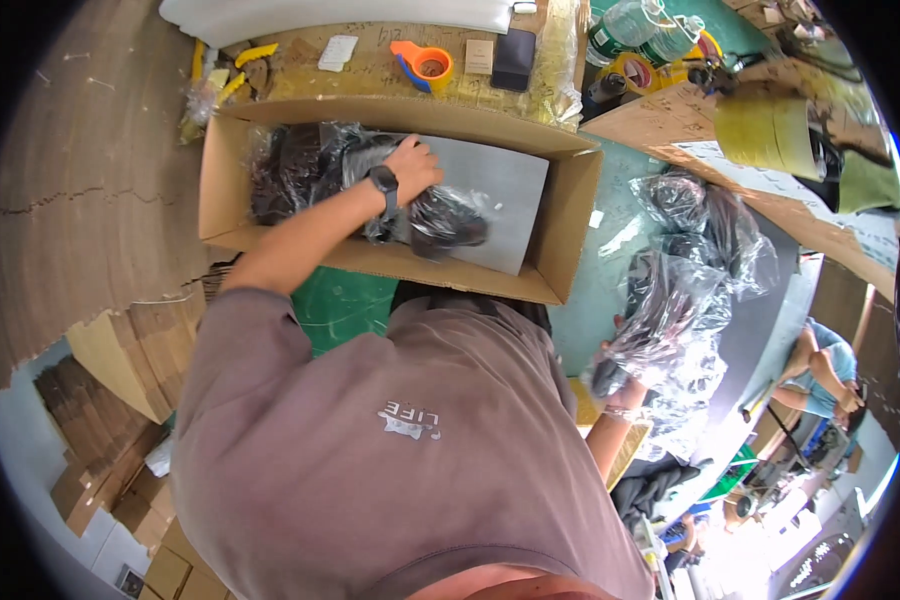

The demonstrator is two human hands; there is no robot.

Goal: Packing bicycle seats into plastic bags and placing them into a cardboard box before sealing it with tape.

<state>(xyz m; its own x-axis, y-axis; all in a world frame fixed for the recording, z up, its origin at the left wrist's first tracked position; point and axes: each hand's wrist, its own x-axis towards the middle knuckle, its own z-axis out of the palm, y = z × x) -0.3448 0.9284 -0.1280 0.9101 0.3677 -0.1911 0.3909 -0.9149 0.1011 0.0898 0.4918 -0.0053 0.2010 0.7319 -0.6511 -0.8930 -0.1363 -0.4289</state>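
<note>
An open cardboard box lies lengthwise before me, with a grey flat panel at its right end. Dark items in clear plastic bags fill its left part. My left hand, a watch on its wrist, reaches into the box with fingers curled on a bagged black item that lies partly over the panel. To the right, my right hand grips another bagged dark item from below; the crinkled plastic hides some of its fingers. The exact kind of these wrapped items cannot be made out.
Behind the box, a wooden bench carries an orange tape dispenser, a small brown box and a black box. More bagged dark pieces lie on the right table. Plastic bottles stand far right; another person sits beyond.
</note>
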